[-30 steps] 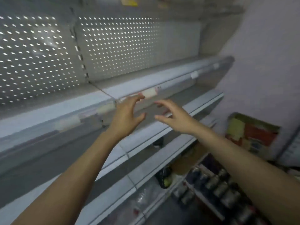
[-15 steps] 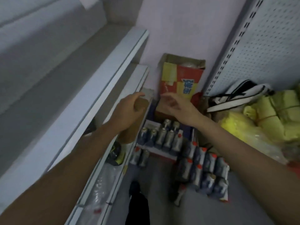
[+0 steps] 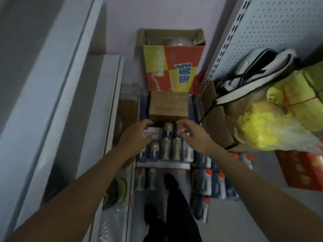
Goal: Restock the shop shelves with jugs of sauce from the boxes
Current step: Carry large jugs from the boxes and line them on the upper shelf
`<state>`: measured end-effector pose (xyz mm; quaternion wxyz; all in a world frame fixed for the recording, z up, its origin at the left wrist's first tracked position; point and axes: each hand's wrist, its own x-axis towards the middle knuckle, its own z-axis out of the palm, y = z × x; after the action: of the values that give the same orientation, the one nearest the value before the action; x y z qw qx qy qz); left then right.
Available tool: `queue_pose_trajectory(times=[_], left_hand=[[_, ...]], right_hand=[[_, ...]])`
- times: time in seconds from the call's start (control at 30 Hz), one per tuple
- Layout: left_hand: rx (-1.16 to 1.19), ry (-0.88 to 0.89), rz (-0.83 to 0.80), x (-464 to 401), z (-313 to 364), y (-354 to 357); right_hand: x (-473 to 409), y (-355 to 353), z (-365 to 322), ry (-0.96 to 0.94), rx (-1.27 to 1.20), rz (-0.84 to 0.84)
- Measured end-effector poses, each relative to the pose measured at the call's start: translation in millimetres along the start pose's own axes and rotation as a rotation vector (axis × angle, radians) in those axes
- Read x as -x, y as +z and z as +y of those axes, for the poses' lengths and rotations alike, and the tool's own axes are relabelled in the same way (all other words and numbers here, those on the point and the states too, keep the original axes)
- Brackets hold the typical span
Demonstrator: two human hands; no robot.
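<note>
I look straight down into a narrow aisle. An open box (image 3: 164,165) on the floor holds several dark jugs of sauce with pale caps (image 3: 166,149). More jugs with orange caps (image 3: 208,182) stand loose on the floor to its right. My left hand (image 3: 138,135) and my right hand (image 3: 190,135) hover side by side above the box, both empty with loosely curled fingers. White shelves (image 3: 57,95) run along the left.
A red and yellow carton (image 3: 174,67) stands open against the back wall, a brown flap (image 3: 168,107) below it. On the right shelf lie sneakers (image 3: 253,72), yellow bags (image 3: 272,124) and a red box (image 3: 304,170). My dark trouser legs (image 3: 174,206) fill the floor below.
My view swung from the bare upper shelves down to the floor. Both hands dropped, empty, from shelf height to just above the boxed jugs.
</note>
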<state>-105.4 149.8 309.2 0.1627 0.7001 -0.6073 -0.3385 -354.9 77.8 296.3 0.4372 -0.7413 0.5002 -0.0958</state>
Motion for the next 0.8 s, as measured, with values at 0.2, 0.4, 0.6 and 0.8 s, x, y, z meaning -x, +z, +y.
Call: queue_pose_trajectory(times=[0.2, 0.4, 0.6, 0.8], left_hand=[[-0.03, -0.002, -0.151, -117.8, -69.6, 79.8], [-0.074, 0.009, -0.294, -253.5, -150.1, 175.3], [-0.181, 0.069, -0.547, -368.2, -213.9, 251.0], [-0.337, 0.21, -0.776, -422.9, -233.9, 294.3]], right_hand=[[-100.1, 72.4, 123.0, 0.197, -0.065, 0.016], [-201.0, 161.0, 238.1, 0.389, -0.114, 0.0], [-257.9, 233.6, 301.6, 0.417, -0.157, -0.007], [-277.6, 257.2, 307.3, 0.475, -0.036, 0.067]])
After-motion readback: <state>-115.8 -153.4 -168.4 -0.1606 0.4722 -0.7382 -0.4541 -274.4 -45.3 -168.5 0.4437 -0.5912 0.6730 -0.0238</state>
